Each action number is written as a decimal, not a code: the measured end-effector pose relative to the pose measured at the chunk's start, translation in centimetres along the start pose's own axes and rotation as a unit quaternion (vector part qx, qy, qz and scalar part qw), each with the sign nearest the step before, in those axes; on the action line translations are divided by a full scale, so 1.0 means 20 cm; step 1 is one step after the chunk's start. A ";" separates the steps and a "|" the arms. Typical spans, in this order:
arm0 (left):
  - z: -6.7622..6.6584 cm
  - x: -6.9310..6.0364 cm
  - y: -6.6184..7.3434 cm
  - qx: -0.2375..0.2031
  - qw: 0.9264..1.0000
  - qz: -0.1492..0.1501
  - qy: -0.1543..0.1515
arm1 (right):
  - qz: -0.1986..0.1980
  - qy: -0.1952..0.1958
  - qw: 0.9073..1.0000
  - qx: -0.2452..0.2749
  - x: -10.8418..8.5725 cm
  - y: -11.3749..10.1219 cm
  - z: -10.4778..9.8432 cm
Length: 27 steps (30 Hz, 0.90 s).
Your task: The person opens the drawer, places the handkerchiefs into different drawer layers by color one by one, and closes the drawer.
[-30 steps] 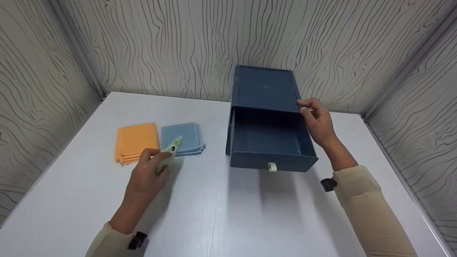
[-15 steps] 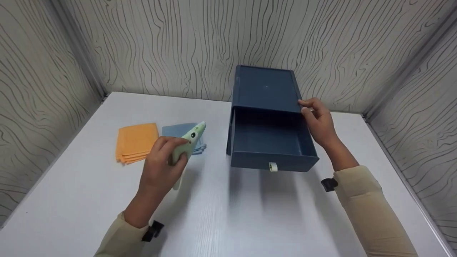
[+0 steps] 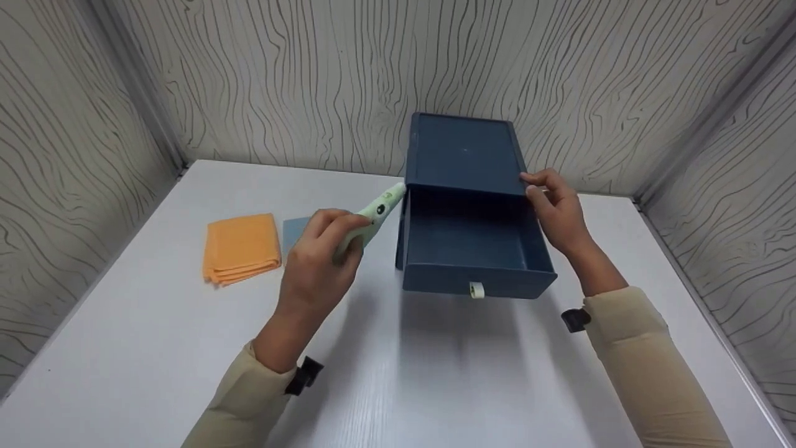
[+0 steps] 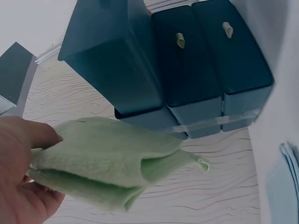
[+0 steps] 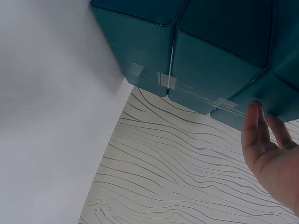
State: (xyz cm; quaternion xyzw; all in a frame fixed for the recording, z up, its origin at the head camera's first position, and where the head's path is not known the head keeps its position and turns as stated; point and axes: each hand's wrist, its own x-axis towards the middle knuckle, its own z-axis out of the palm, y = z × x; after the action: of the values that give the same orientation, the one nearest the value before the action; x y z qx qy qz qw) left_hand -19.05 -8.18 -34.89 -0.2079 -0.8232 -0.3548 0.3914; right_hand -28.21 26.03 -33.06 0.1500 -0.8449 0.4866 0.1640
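Observation:
In the head view my left hand [image 3: 320, 264] pinches a folded pale green cloth [image 3: 373, 218] with a printed eye, raised beside the left edge of a dark blue drawer unit [image 3: 463, 152]. The left wrist view shows the cloth [image 4: 112, 154] between thumb and fingers, its layers parting and a small loop at the far end. The unit's top drawer [image 3: 479, 283] is pulled out, with nothing visible inside. My right hand [image 3: 559, 211] touches the unit's upper right edge; in the right wrist view its lightly bent fingers [image 5: 251, 123] rest against the side.
A folded orange cloth [image 3: 241, 246] lies at the left of the white table [image 3: 155, 348]. Next to it, a folded blue cloth [image 3: 293, 229] is partly hidden by my left hand. Two lower drawers [image 4: 187, 56] are closed. A wood-patterned wall [image 3: 298, 81] stands behind.
My left hand has carried the green cloth up and to the right, from over the blue cloth to the unit's left edge. The right hand stays at the unit's edge.

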 end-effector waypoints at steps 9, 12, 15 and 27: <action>0.04 0.06 0.13 -0.002 0.999 0.034 0.036 | 0.002 -0.009 1.000 -0.003 0.00 0.00 0.00; 0.05 0.10 0.16 -0.009 0.998 0.042 0.053 | 0.003 -0.011 1.000 -0.004 0.00 0.00 -0.01; 0.07 0.15 0.19 -0.018 0.996 0.060 0.060 | 0.002 -0.010 1.000 -0.003 0.00 0.01 -0.01; 0.19 0.24 0.29 -0.043 0.992 0.117 0.008 | -0.010 -0.004 1.000 -0.001 0.00 0.01 -0.01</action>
State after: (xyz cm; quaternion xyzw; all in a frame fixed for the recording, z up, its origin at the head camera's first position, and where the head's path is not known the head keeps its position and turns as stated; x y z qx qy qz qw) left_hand -20.18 -1.20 -30.32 -0.3168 -0.7740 -0.3433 0.4275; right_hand -28.32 26.23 -33.03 0.1603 -0.8447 0.4830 0.1655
